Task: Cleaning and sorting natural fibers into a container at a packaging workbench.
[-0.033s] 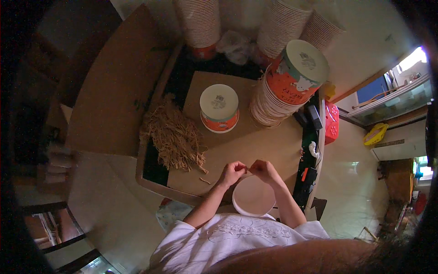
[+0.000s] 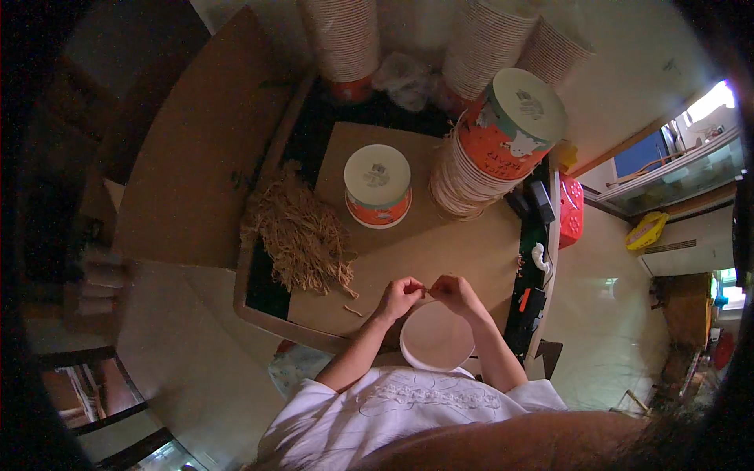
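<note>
Close to my body, an open paper bucket [image 2: 437, 337], white inside, stands mouth up in front of my shirt. At its far rim my left hand [image 2: 404, 296] and my right hand [image 2: 457, 294] nearly meet. Both are closed in a pinch on what looks like a short brown cord [image 2: 425, 291], mostly hidden by the fingers. Left of them lies a tangled heap of brown cords [image 2: 302, 235], with one loose piece [image 2: 353, 311] nearer me. Farther off, a small upside-down stack of orange and green paper buckets [image 2: 378, 184] sits on the cardboard.
A taller leaning stack of upturned buckets [image 2: 503, 141] with cords about it stands at the right. Tall bucket stacks [image 2: 342, 39] and a clear plastic bag [image 2: 404, 81] line the back. Along the right edge lie a black and orange tool [image 2: 532, 306] and white tissue [image 2: 539, 257].
</note>
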`<control>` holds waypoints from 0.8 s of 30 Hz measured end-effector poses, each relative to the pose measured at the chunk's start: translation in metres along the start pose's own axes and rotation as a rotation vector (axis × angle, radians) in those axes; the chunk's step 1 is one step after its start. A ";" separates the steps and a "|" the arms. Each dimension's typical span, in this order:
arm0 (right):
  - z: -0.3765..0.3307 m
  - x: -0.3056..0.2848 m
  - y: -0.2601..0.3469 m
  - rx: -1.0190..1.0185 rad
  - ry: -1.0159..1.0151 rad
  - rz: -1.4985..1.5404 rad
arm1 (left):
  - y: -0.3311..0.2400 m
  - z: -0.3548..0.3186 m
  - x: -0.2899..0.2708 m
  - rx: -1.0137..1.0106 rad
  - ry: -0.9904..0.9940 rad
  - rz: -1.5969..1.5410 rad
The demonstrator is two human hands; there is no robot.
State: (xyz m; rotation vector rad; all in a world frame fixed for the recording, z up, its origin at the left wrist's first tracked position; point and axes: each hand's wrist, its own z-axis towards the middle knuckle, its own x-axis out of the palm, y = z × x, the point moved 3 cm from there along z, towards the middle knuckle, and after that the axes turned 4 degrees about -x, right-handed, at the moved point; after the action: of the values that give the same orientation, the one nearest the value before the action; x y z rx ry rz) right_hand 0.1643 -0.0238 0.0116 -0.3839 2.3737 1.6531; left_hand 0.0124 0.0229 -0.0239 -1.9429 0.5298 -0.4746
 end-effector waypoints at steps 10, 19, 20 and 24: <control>-0.006 -0.006 0.028 0.079 0.006 -0.045 | -0.008 -0.002 0.001 -0.006 0.026 -0.035; -0.001 -0.003 0.009 0.034 -0.017 0.007 | -0.017 -0.007 0.005 -0.007 0.063 -0.241; 0.000 -0.002 0.006 0.031 -0.009 0.012 | -0.017 -0.008 0.004 -0.015 0.058 -0.156; 0.000 0.000 0.008 -0.005 -0.020 0.063 | -0.017 -0.006 0.002 -0.052 0.012 -0.124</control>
State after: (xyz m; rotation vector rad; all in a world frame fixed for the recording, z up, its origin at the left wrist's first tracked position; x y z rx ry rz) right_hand 0.1618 -0.0212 0.0184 -0.2944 2.3905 1.6825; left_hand 0.0136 0.0237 -0.0063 -2.0323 0.4346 -0.5568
